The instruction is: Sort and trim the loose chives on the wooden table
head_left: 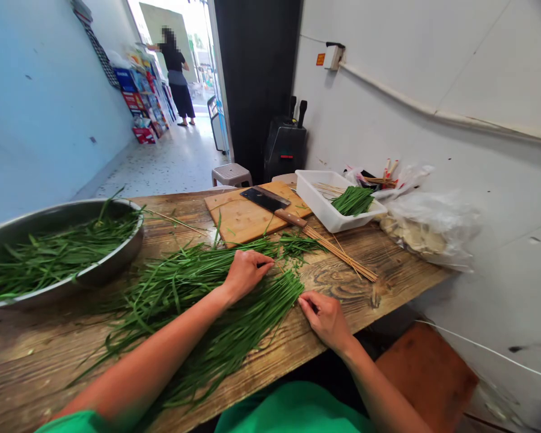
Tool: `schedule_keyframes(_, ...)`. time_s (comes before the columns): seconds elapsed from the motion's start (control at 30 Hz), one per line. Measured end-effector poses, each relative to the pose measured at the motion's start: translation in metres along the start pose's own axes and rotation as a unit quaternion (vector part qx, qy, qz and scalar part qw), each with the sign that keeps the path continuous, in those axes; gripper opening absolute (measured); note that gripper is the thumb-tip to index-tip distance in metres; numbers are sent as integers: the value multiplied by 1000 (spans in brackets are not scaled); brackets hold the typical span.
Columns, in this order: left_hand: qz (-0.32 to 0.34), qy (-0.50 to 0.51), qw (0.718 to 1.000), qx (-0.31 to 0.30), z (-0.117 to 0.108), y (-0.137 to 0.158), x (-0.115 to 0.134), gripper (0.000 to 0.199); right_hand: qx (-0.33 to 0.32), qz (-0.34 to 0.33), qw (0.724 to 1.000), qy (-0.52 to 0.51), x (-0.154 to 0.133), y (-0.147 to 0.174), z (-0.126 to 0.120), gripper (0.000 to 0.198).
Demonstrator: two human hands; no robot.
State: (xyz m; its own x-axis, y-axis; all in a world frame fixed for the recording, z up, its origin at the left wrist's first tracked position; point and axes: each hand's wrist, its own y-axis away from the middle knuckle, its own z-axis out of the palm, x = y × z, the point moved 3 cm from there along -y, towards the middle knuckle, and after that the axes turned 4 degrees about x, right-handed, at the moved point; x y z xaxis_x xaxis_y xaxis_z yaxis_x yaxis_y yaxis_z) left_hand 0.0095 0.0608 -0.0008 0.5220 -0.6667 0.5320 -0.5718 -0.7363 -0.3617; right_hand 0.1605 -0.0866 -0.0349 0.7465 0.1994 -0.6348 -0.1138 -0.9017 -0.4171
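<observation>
Single head-worn view, forward and down, close over the wooden table (388, 282).

no legible text, orange wall sticker (320, 59) unreadable

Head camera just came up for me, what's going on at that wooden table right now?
A person is sorting long green chives spread across the wooden table. The left hand rests on the pile near its cut ends, and the right hand pinches at the end of the bunch. A cleaver lies on the cutting board, bamboo skewers beside it. More chives fill the metal bowl and the white tray.
</observation>
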Motion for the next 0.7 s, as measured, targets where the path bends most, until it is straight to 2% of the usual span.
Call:
schedule_keyframes(0.1,12,-1,1000,-20,0,3,6,17,4,1,1000,4,-1,0,-1,18)
schedule_keyframes(0.27,119,4,986,-120,-10,5,25,19,2,1,1000,2,-1,1,0,19)
schedule_keyframes(0.33,107,-14,990,-94,-23,-1,23,22,7,3,1000,1,0,1,0,20)
schedule_keyframes(0.4,57,-60,996,-26,-36,-8,14,22,13,5,1000,3,0,1,0,19)
schedule_keyframes(0.47,22,-118,993,13,-44,-12,4,20,12,6,1000,5,-1,1,0,19)
schedule_keyframes(0.6,26,-202,979,-24,-38,-11,-8,15,4,12,1000,2,0,1,0,19)
schedule_keyframes(0.7,30,-211,976,-37,-32,-8,-10,12,9,11,1000,0,1,1,0,19)
